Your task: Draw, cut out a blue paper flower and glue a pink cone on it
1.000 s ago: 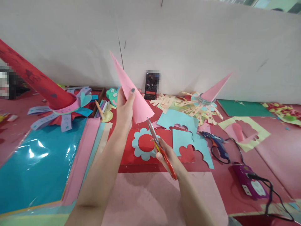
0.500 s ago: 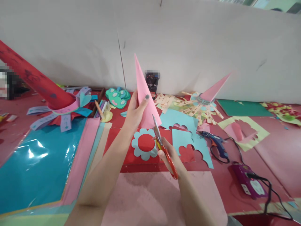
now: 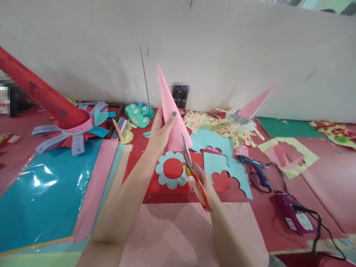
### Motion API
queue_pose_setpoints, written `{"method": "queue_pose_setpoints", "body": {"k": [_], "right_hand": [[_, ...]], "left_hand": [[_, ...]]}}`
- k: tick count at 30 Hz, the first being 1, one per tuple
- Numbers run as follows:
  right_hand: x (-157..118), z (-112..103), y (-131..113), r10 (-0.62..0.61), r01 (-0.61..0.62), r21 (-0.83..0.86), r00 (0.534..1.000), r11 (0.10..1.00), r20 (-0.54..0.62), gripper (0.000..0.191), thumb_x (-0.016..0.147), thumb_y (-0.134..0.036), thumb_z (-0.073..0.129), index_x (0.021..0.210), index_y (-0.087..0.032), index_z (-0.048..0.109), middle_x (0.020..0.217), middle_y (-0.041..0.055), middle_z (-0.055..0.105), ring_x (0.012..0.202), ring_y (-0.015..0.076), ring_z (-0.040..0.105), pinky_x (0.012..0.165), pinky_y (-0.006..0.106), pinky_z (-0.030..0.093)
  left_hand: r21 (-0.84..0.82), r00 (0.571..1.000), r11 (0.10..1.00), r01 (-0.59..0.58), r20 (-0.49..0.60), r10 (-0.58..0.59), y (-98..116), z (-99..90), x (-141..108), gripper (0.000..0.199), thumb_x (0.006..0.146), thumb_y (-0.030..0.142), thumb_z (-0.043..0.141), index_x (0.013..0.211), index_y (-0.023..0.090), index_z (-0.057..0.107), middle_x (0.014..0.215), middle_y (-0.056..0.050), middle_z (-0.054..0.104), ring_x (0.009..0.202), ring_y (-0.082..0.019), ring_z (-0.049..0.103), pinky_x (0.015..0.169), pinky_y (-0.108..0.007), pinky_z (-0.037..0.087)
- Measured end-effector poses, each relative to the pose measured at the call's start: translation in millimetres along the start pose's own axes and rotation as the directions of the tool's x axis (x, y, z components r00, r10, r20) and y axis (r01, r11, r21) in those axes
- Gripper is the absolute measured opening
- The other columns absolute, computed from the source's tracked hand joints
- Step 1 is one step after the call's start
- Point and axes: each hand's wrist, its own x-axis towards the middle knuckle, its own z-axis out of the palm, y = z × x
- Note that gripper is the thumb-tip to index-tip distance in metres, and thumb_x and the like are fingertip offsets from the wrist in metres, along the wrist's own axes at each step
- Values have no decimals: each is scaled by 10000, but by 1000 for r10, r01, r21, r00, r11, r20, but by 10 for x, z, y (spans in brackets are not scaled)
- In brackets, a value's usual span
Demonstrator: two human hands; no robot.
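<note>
A pink paper cone point(image 3: 174, 126) stands point up in my left hand point(image 3: 162, 129), whose thumb lies across its front. My right hand point(image 3: 200, 180) grips scissors point(image 3: 201, 189) with red handles and a yellow part. The scissor blades point up at the cone's lower right edge; whether they touch the paper is unclear. Below the cone lies a light blue flower-shaped ring point(image 3: 164, 178) on red paper point(image 3: 151, 185).
Blue cut paper point(image 3: 241, 181) and a glue gun point(image 3: 257, 170) lie right, near a purple power box point(image 3: 294, 215). A red cone hat point(image 3: 58, 107) stands left, a smaller pink one point(image 3: 254, 105) back right. A timer point(image 3: 179, 97) leans on the wall.
The pink cone has turned slightly, its tip shifting left and its lower edge a little to the right. The scissors have moved very slightly. Both hands keep their hold.
</note>
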Motion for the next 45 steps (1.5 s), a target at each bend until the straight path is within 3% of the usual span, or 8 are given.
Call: {"method": "queue_pose_setpoints", "body": {"k": [15,29,38,42,45], "right_hand": [[-2,-12,-21,30,-32,-31,998,999,-51,676,702,-735,547,1057,-160,584,645,-32,403,487,74,329,391,201,264],[8,-16,-22,76,-78,-31,995,997,-61,623,648,-684,650,1009,-178,597,616,-48,389,469,78,330,394,209,270],[42,-15,48,5,-15,-134,997,991,-75,591,686,-670,621,1007,-175,580,636,-48,366,537,94,314,490,236,295],[61,-9,104,-33,31,-87,999,996,-28,642,707,-706,568,1066,-175,566,657,-42,353,564,101,306,512,242,288],[68,-11,157,-66,70,-46,995,997,70,706,712,-734,536,1141,-173,528,671,-40,344,578,105,293,517,245,276]], "left_hand": [[-3,999,1000,-16,34,16,1,-23,0,333,820,445,612,1061,230,532,1020,-41,657,945,-192,640,791,-304,523],[25,999,999,-29,-23,30,2,-25,17,358,769,455,658,1024,225,556,989,-24,637,949,-176,620,799,-261,504],[47,1000,999,-10,-9,10,34,18,9,414,729,494,683,963,193,519,910,-42,631,842,-181,644,700,-275,513],[78,999,997,11,-50,-7,13,32,3,426,713,490,700,930,180,504,889,-51,632,801,-180,647,671,-283,513],[110,988,993,-37,-144,53,-24,9,22,395,729,486,689,916,189,510,878,-37,634,816,-167,644,685,-267,511]]}}
